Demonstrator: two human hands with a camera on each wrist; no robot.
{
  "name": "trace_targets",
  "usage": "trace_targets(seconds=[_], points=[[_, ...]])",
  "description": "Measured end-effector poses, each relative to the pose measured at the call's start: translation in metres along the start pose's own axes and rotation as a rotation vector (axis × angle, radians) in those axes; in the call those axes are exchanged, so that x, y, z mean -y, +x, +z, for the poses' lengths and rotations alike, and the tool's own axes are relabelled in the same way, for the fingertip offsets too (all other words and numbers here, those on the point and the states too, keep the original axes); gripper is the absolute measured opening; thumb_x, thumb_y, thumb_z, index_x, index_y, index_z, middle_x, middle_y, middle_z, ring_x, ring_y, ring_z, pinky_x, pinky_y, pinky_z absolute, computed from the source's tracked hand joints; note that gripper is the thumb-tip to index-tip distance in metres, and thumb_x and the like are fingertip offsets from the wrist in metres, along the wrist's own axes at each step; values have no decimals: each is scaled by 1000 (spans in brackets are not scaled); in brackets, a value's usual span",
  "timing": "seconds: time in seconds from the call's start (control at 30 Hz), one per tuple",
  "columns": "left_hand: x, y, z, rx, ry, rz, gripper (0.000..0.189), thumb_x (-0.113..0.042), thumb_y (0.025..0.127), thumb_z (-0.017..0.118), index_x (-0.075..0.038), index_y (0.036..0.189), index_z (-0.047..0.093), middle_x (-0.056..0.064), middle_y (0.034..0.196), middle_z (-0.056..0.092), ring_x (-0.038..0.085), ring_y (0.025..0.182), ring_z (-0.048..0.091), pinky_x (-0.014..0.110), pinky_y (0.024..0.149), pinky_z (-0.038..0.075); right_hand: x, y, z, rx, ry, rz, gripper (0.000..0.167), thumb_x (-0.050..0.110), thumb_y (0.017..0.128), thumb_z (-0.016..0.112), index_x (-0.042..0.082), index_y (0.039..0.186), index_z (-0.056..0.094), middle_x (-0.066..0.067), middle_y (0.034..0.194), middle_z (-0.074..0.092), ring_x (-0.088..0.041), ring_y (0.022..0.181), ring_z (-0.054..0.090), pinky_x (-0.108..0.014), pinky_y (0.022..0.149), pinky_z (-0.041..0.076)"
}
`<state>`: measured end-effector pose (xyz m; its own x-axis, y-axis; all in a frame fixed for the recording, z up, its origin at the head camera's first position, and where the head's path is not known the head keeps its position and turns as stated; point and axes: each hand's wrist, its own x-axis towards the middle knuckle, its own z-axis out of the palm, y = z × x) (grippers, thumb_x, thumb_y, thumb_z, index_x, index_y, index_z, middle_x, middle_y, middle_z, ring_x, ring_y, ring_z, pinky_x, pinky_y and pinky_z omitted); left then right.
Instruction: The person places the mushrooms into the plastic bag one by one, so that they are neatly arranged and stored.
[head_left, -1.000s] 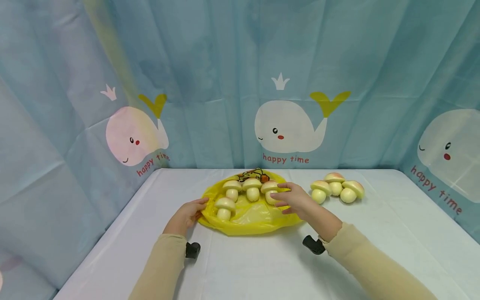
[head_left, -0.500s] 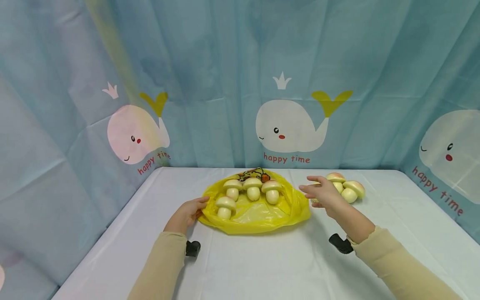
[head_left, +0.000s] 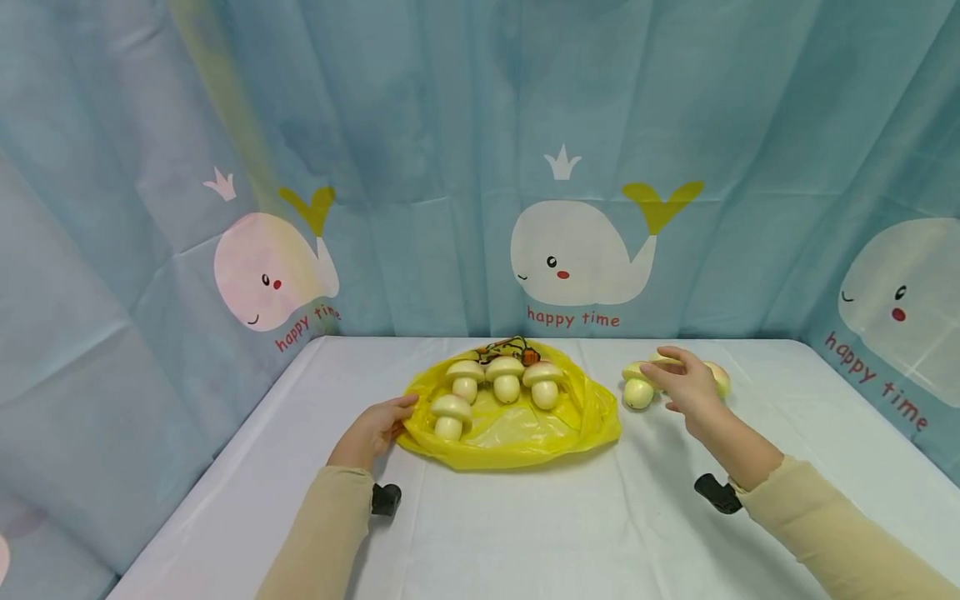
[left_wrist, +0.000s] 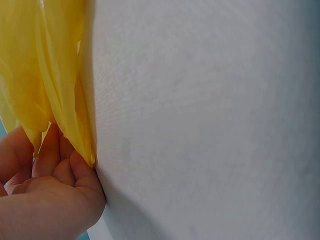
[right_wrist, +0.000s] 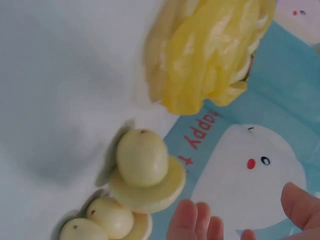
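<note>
A yellow plastic bag [head_left: 517,454] lies spread open on the table, with several toy mushrooms [head_left: 506,379] on it, pale-stemmed and cream-capped. My left hand [head_left: 375,429] is at the bag's left edge; in the left wrist view its curled fingers [left_wrist: 47,155] grip the yellow plastic. To the right of the bag, my right hand [head_left: 693,396] hovers over a group of three more mushrooms, partly hiding two of them. The left mushroom [head_left: 638,390] of that group shows most. In the right wrist view the fingers [right_wrist: 182,220] are spread, holding nothing, beside a mushroom [right_wrist: 142,157].
A white cloth covers the table [head_left: 525,533]. Behind it hangs a blue curtain [head_left: 420,250] printed with whales. A dark patterned piece with an orange bit [head_left: 529,356] shows at the bag's back edge. Black wrist cameras sit under both sleeves.
My right hand has moved right, from above the bag's right side to above the separate mushrooms. Its withdrawal leaves the bag's right-hand mushroom fully visible. The left hand has stayed at the bag's edge.
</note>
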<state>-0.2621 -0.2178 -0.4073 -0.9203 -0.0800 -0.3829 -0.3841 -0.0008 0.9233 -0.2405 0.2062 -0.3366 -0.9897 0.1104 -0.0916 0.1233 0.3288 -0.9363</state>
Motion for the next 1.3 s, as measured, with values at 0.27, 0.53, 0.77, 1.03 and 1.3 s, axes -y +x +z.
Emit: trace_targets(seconds=[0.27, 0.53, 0.77, 1.03, 1.3], points=[[1, 0, 0, -6, -1, 3, 44, -2, 102, 42, 4, 146, 38, 23, 152, 31, 34, 136, 35, 40, 114, 27, -9, 4, -19, -104, 2, 0, 73, 29, 100, 53, 1, 154, 14, -31, 149, 23, -40, 127, 36, -45, 94, 43], [2, 1, -1, -1, -3, 5, 43, -1, 103, 40, 4, 146, 39, 23, 153, 31, 35, 137, 33, 41, 114, 27, -25, 9, -34, -139, -35, -10, 83, 33, 99, 53, 4, 155, -1, -35, 154, 3, -50, 139, 14, -57, 109, 27], [2, 2, -2, 0, 3, 8, 44, -1, 103, 41, 4, 146, 38, 23, 153, 30, 35, 137, 33, 41, 114, 27, -38, 18, -44, -150, -58, 27, 86, 32, 99, 53, 5, 155, -7, -32, 155, -14, -49, 142, -2, -63, 110, 19], [3, 2, -2, -10, 1, 8, 44, -2, 103, 40, 4, 146, 38, 23, 153, 30, 35, 137, 34, 41, 113, 28, -53, 36, -50, -135, -29, 89, 88, 25, 98, 55, 5, 154, -10, -27, 157, -14, -45, 143, -4, -58, 114, 15], [3, 0, -1, -15, 3, 6, 43, -2, 103, 42, 4, 145, 40, 24, 152, 32, 35, 136, 36, 41, 113, 29, -61, 47, -54, -135, -45, 141, 88, 22, 97, 56, 5, 154, -10, -27, 157, -11, -47, 142, 4, -62, 109, 22]])
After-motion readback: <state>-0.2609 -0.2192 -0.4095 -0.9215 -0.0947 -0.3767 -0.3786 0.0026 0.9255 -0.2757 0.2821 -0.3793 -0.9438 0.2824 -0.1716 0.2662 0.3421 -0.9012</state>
